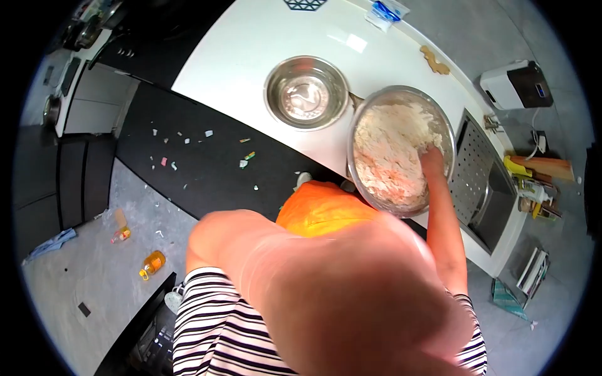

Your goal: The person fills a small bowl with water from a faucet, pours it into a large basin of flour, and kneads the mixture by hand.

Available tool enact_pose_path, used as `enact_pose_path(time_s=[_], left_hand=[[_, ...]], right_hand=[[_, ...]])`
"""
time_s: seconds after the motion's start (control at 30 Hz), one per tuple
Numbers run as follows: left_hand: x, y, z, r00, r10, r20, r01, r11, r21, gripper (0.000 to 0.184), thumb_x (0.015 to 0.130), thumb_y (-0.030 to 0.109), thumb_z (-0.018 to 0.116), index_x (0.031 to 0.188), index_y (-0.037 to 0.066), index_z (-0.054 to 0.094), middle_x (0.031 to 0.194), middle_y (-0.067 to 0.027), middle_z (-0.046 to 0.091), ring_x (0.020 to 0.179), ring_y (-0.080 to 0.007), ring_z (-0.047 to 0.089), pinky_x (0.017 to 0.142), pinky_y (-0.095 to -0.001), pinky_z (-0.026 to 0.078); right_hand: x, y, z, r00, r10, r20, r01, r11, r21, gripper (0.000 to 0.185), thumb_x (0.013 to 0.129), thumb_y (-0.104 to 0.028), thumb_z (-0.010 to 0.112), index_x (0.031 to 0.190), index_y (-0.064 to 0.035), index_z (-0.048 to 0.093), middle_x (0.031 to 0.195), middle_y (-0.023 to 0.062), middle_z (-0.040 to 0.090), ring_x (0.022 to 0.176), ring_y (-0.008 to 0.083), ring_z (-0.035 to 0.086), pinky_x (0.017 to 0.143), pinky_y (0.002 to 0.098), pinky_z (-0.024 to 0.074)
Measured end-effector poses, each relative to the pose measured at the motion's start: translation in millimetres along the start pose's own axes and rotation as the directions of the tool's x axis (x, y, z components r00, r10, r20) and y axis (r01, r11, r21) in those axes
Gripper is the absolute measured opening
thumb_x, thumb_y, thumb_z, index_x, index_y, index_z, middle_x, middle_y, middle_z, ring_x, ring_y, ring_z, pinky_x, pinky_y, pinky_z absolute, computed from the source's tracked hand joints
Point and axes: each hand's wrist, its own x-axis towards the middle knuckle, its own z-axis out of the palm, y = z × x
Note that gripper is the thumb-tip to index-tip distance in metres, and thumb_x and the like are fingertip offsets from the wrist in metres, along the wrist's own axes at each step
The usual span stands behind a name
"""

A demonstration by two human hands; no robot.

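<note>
A large metal bowl (453, 135) on the white counter holds pale, crumbly dough (392, 144). My right hand (431, 156) reaches into the right side of this bowl and touches the dough, its fingers hidden or too unclear to make out. Left of it stands a smaller metal bowl (305, 94) with a little whitish residue or liquid at its bottom. My left arm is bent at the left, and my left hand does not show; a large blurred shape covers the lower middle.
A sink (483, 182) with a perforated tray lies right of the large bowl. Along the wall are a blue-and-white packet (385, 14) and a brown piece (434, 61). A bottle of yellow liquid (152, 263) and scraps lie on the floor at left.
</note>
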Motion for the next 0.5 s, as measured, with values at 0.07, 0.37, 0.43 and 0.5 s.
enact_pose_path(time_s=[0.07,0.37,0.43,0.5], left_hand=[[1,5,-1,0.999,-0.037,0.036,0.035,0.998,0.058,0.018,0.071,0.021,0.054,0.068,0.004,0.052,0.059,-0.0077,0.048,0.044,-0.0228,0.045,0.042,-0.0337,0.036],[-5,19,-12,0.951,-0.192,0.242,0.082,0.913,0.400,0.006,0.068,0.009,0.056,0.071,0.004,0.056,0.059,-0.0070,0.049,0.046,-0.0201,0.046,0.043,-0.0318,0.038],[-4,21,-17,0.940,-0.216,0.263,0.065,0.874,0.481,0.005,0.067,0.006,0.057,0.072,0.004,0.056,0.059,-0.0069,0.049,0.046,-0.0195,0.047,0.044,-0.0313,0.039],[-2,17,-24,0.934,-0.239,0.265,0.034,0.798,0.601,0.007,0.066,0.003,0.057,0.073,0.004,0.057,0.058,-0.0067,0.049,0.047,-0.0189,0.047,0.044,-0.0309,0.039]], right_hand=[[1,6,0,1.000,0.016,0.018,-0.015,0.999,-0.035,0.033,0.079,-0.028,0.055,0.097,-0.0013,0.060,0.092,0.0261,0.060,0.088,0.0398,0.058,0.076,0.0456,0.0458],[-16,-26,-29,0.997,0.065,0.032,-0.065,0.998,-0.012,0.031,0.080,-0.027,0.054,0.096,-0.0008,0.060,0.090,0.0245,0.060,0.088,0.0394,0.058,0.078,0.0445,0.0458],[-13,-20,-18,0.998,0.047,0.045,-0.049,0.998,0.041,0.033,0.079,-0.027,0.054,0.097,-0.0002,0.060,0.091,0.0244,0.060,0.087,0.0392,0.058,0.078,0.0443,0.0458],[-14,-15,-15,0.996,0.052,0.072,-0.054,0.998,0.028,0.033,0.079,-0.027,0.054,0.097,0.0000,0.060,0.090,0.0241,0.061,0.086,0.0396,0.058,0.077,0.0446,0.0459]])
